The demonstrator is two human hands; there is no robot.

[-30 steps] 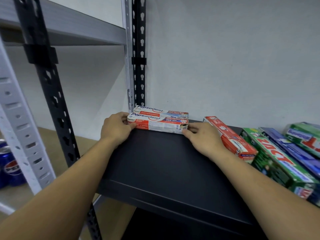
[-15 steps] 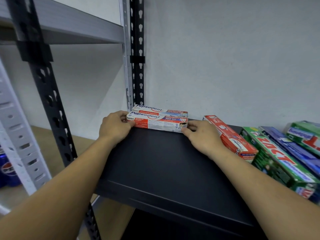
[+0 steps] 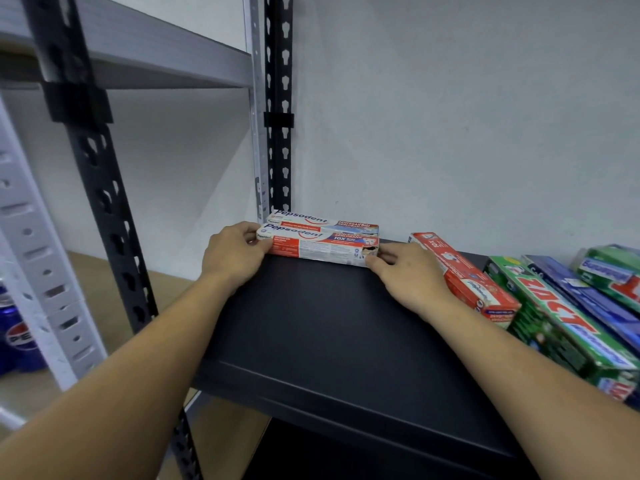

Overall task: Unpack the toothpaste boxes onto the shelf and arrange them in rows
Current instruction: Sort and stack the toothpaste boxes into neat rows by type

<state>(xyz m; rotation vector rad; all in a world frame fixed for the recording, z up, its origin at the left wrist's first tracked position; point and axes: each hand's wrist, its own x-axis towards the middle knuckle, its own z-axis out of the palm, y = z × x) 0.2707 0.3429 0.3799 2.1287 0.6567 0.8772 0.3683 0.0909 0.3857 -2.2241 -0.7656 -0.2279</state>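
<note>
Front Pepsodent box lies lengthwise on the black shelf, between my two hands, at the far back near the wall; long face toward me, printed side up.
Left hand grips its left end, fingers curled round the end and thumb on top; right hand pinches its right end, fingertips on the torn end flap, thumb low on the front face.
Rear Pepsodent box lies just beyond my fingers, parallel to the front one and touching it along its length; its far side is against the wall or very near it, cannot tell which.
Right of my right hand, just beside the wrist: red box, lying angled with one end toward me; beyond it a long green box touching it, then a blue box, then a further green box at the frame edge.
Beyond my left hand: black slotted upright in the corner, a grey one beside it.
Far left of my left forearm, lower down: blue Pepsi cans on a neighbouring shelf.
</note>
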